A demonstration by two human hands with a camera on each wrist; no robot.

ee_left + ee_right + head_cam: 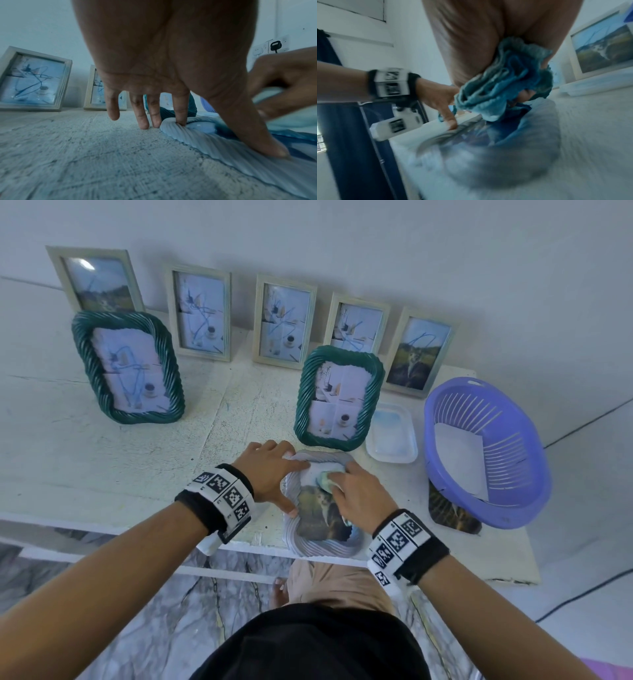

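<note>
A white ribbed picture frame (322,546) lies flat at the table's front edge, its glass over a landscape photo. My left hand (270,474) presses on the frame's left rim with straight, spread fingers (179,112); the thumb rests on the ribbed rim (223,151). My right hand (356,494) grips a bunched blue-green cloth (327,479) (503,81) and holds it down on the upper part of the glass. The right wrist view is blurred; the frame (488,162) shows under the cloth.
Several scribbled-on framed pictures stand along the wall, two of them green twisted frames (128,368) (337,397). A clear plastic tray (392,433) and a purple basket (486,453) holding white paper sit to the right. The table edge (239,546) is close below.
</note>
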